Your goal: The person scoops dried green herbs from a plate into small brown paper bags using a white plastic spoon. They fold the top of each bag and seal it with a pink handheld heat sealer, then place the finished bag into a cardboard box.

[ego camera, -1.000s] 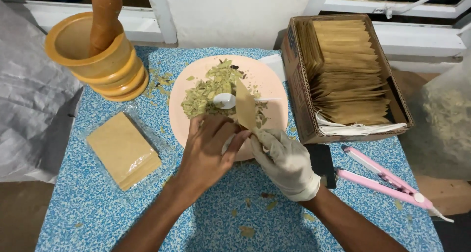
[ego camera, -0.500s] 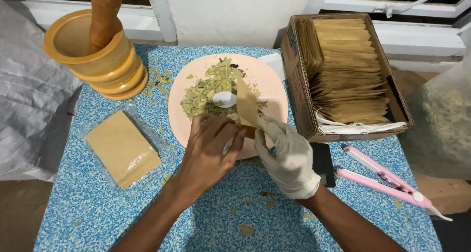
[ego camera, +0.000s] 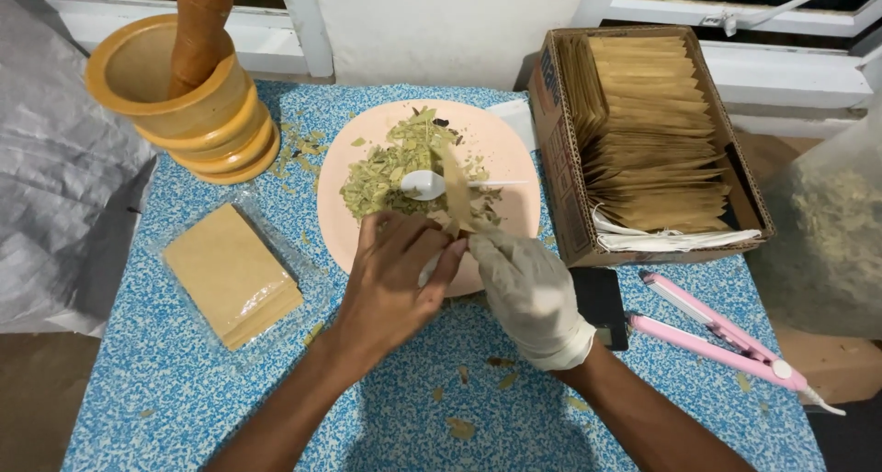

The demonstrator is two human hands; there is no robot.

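My bare left hand (ego camera: 395,279) and my white-gloved right hand (ego camera: 533,293) meet at the near edge of a pink plate (ego camera: 510,151). Together their fingertips pinch a small brown paper pouch (ego camera: 456,192), which stands upright over the plate. A heap of crushed dried green leaves (ego camera: 395,160) covers the plate's left half. A white plastic spoon (ego camera: 423,185) lies on the leaves just behind the pouch.
A wooden mortar (ego camera: 175,105) with its pestle (ego camera: 197,27) stands at the back left. A cardboard box (ego camera: 560,160) of brown pouches sits right of the plate. A wrapped stack of pouches (ego camera: 230,275) lies left, a pink sealer (ego camera: 717,330) and a black flat object (ego camera: 599,302) right.
Both hands stay on the pouch at the plate's near edge, with only small finger movements. Nothing else has moved.
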